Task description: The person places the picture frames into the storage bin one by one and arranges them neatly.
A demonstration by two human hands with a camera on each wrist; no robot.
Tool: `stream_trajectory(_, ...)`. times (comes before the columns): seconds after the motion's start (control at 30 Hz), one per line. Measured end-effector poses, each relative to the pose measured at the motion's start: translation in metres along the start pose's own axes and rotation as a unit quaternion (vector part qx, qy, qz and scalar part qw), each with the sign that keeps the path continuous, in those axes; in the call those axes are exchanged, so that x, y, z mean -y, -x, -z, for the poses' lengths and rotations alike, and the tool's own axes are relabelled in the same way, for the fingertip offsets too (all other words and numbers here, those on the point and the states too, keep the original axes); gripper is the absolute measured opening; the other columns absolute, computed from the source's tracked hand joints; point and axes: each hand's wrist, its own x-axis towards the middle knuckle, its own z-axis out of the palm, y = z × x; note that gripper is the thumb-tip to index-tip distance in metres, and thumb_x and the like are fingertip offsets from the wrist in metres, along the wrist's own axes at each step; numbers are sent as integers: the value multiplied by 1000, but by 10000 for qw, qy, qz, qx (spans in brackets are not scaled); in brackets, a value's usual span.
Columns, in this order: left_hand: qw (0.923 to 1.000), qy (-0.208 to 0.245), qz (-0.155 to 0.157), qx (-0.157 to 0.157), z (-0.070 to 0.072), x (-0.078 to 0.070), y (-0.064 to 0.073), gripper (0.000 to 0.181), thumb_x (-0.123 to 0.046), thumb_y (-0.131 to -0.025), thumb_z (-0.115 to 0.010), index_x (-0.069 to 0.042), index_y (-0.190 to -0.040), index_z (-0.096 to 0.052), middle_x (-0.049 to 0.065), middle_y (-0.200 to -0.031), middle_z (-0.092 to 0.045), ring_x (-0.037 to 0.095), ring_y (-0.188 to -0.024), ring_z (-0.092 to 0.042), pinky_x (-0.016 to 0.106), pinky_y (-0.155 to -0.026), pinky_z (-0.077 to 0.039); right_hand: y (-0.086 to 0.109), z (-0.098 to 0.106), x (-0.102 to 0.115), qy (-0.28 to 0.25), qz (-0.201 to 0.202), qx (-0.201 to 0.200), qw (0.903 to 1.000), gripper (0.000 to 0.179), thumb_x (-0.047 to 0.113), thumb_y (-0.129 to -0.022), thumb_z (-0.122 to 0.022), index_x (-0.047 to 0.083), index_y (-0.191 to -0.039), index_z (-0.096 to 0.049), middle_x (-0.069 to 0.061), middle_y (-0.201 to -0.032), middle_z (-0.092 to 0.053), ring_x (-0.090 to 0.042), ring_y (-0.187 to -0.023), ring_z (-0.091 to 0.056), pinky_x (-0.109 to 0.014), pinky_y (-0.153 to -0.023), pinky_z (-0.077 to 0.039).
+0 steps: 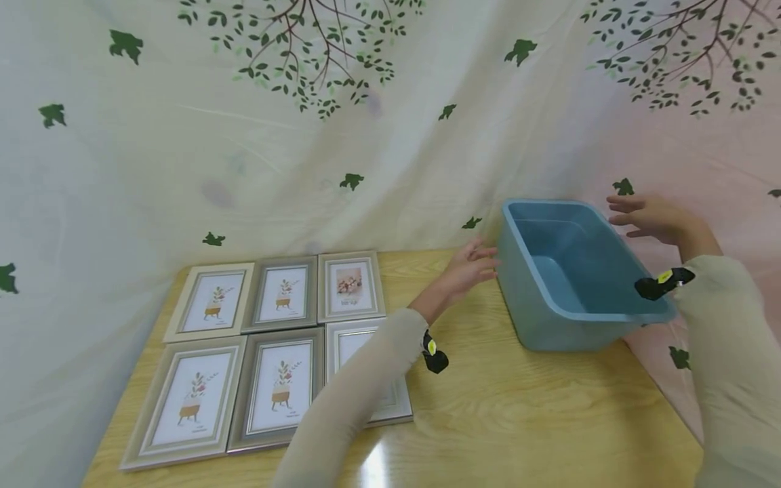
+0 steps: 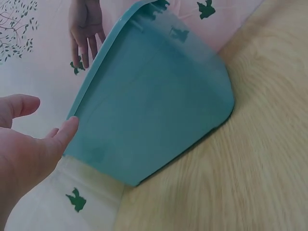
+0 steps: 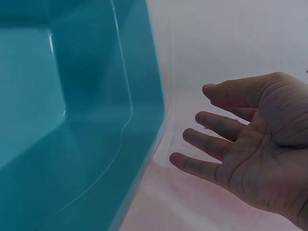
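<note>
Fingers spread, the left hand [image 1: 466, 272] nears a blue, open-topped tub [image 1: 564, 288], contact unclear; the right hand [image 1: 654, 217], spread, stands apart opposite.

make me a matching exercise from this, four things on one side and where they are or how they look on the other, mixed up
Column 1
1. left hand
2. tub
3. picture frames
4. right hand

Column 2
A. lying in two rows of three
B. to the right of the tub, fingers apart from it
C. blue, open-topped, standing on the wooden table
D. between the picture frames and the tub

Right pairs: 1-D, 2-C, 3-A, 4-B
</note>
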Motion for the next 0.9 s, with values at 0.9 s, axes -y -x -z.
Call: stream_trajectory(0.9,9982,477,308,200,-39,32,-15,70,12,-97,-55,-9,-159,-31,21,-155,-44,42,-136,-52,49,-112,-47,0,-17,-36,-186,-352,390,9984,64,16,-110,-39,-11,-157,-6,-46,-156,-13,-65,-141,-24,-69,-112,-34)
